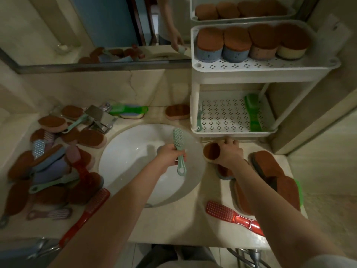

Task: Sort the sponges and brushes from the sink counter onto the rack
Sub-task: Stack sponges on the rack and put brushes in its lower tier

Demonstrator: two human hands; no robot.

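Both hands loaded; left hand (pixel 170 154) curled round the handle of mint-green brush (pixel 178 144), bristle head forward, above sink basin (pixel 135 151); right hand (pixel 229 153) clamped on brown-faced sponge (pixel 211 151), just before the rack's lower tier (pixel 231 133); lower tier holds green brush (pixel 253 113), upper tier (pixel 251 69) a row of sponges (pixel 236 43) on edge; judged: each item bound for its own tier.

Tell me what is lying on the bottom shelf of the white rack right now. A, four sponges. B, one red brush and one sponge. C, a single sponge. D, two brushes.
D: the bottom shelf holds a mint-green brush along its left side and a bright green brush toward its right, while the sponges stand on the shelf above.
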